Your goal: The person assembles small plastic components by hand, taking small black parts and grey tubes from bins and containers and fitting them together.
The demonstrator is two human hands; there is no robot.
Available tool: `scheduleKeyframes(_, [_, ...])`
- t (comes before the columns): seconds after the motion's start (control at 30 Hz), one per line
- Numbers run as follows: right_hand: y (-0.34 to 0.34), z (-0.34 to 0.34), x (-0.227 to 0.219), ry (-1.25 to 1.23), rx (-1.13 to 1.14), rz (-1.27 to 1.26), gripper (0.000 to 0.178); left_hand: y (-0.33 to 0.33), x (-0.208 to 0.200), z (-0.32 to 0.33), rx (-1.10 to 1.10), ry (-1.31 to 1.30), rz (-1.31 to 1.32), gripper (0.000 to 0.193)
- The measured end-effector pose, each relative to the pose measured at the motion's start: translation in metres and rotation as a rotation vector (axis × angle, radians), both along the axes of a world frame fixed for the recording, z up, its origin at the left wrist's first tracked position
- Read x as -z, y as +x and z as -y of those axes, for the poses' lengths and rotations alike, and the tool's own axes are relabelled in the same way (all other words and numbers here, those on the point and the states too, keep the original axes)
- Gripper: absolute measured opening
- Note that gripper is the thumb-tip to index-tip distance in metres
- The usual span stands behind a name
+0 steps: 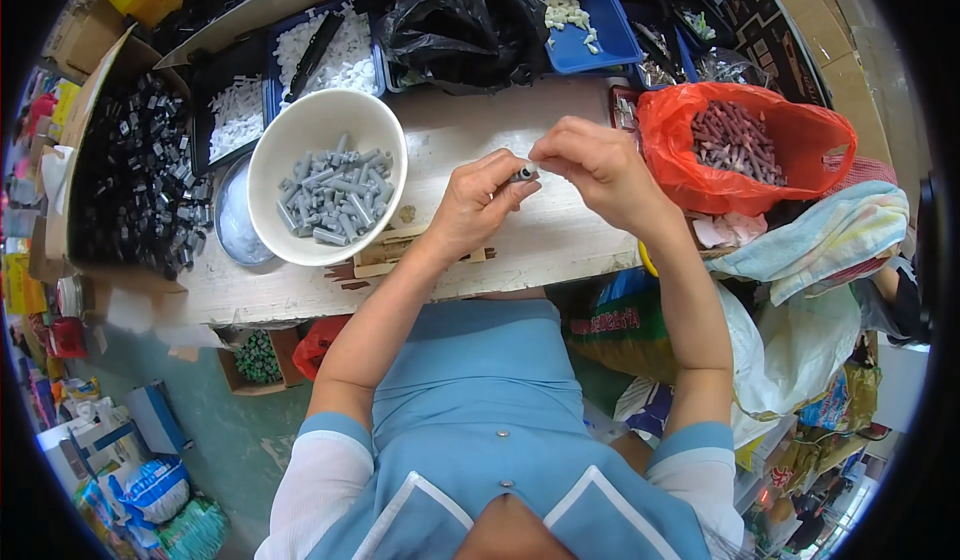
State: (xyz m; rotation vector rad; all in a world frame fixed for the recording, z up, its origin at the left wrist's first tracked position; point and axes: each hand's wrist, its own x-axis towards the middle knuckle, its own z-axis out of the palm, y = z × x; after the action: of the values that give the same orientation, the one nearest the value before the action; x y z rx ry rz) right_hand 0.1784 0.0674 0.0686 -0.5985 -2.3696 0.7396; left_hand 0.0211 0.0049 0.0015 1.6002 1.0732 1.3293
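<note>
Over the worktable (560, 230), my left hand (470, 200) is closed around a small cylindrical part (526, 172), dark with a pale end; most of it is hidden by the fingers. My right hand (598, 165) pinches its thumb and forefinger together just above that end. Whatever lies between those fingertips is too small to make out. To the left of both hands stands a cream bowl (262, 170) of grey plastic cylinders (342, 195). A low wooden block (378, 258) lies at the table's front edge, partly behind my left forearm.
At the left, a cardboard box (85, 90) holds black parts; a metal dish (235, 225) sits by the bowl. White parts (235, 115) fill trays at the back, near a black bag (455, 25) and a blue tray (600, 10). A red bag (680, 175) holds brownish pieces; a towel (820, 230) lies beside it.
</note>
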Motion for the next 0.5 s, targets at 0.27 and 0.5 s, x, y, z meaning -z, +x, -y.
scheduleKeyframes(0.27, [-0.003,0.003,-0.003,0.21,-0.031,0.109,0.011,0.0,-0.002,0.002,-0.022,-0.005,-0.067,0.01])
scheduleKeyframes(0.5, [-0.006,0.009,-0.013,0.342,0.069,0.158,0.013,-0.002,-0.001,0.002,-0.036,-0.002,-0.079,0.011])
